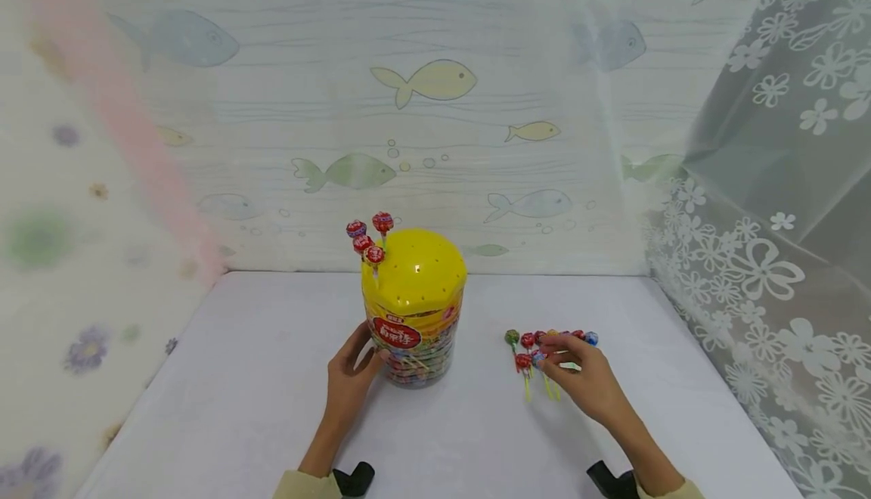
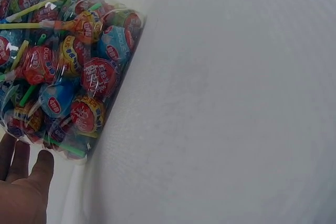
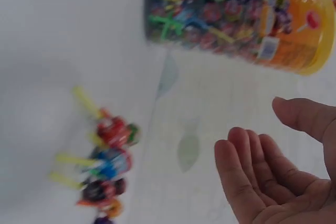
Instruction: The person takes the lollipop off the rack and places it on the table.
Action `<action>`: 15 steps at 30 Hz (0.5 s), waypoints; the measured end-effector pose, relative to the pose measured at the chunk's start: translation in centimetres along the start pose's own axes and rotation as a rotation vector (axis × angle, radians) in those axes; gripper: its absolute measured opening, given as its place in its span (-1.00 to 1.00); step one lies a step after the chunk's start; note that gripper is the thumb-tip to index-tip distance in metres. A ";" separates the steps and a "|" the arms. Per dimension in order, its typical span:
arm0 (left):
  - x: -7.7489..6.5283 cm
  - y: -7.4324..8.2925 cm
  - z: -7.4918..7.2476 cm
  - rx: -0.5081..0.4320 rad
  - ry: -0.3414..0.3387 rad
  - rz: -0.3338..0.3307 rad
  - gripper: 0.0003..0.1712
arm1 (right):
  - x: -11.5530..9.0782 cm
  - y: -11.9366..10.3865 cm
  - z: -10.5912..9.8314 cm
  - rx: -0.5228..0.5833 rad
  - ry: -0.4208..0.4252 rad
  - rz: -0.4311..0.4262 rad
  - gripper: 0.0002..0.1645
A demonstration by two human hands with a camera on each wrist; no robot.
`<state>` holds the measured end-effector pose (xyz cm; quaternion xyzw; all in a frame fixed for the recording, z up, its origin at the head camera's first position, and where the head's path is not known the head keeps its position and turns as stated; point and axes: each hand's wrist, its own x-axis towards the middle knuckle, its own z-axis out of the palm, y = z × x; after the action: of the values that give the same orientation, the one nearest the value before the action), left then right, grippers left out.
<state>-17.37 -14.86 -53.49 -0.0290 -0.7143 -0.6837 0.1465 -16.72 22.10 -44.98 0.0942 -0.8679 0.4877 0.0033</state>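
Note:
A clear jar (image 1: 425, 359) packed with wrapped lollipops stands upright on the white table, its yellow lid (image 1: 425, 268) dotted with small holes. Several red lollipops (image 1: 374, 255) stick up from the lid's left edge. My left hand (image 1: 350, 382) touches the jar's lower left side; its fingers (image 2: 42, 169) lie against the clear plastic in the left wrist view. To the right, a group of lollipops (image 1: 523, 361) lies on the table, sticks toward me. Over them hovers my right hand (image 1: 585, 378), thumb and fingers apart, with nothing between them in the right wrist view (image 3: 283, 166).
A pale curtain with printed fish (image 1: 442, 79) hangs behind the table's back edge. At the right side falls a sheer cloth with white flowers (image 1: 765, 268). On the left is a flower-patterned sheet (image 1: 88, 349). The white tabletop (image 1: 258, 363) spreads around the jar.

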 end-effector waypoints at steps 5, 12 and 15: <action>-0.1 0.0 0.0 -0.014 0.002 -0.001 -0.27 | 0.0 -3.0 1.1 0.082 0.005 -0.146 -0.71; 0.0 -0.1 0.1 -0.011 -0.001 0.005 -0.26 | 0.7 -6.8 2.6 0.186 0.017 -0.315 -0.80; -0.1 0.0 0.2 -0.019 0.004 0.007 -0.27 | 1.3 -8.3 3.2 0.242 0.016 -0.380 -0.82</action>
<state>-17.35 -14.64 -53.51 -0.0313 -0.7075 -0.6899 0.1501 -16.33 14.95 -39.51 0.2519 -0.7695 0.5798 0.0904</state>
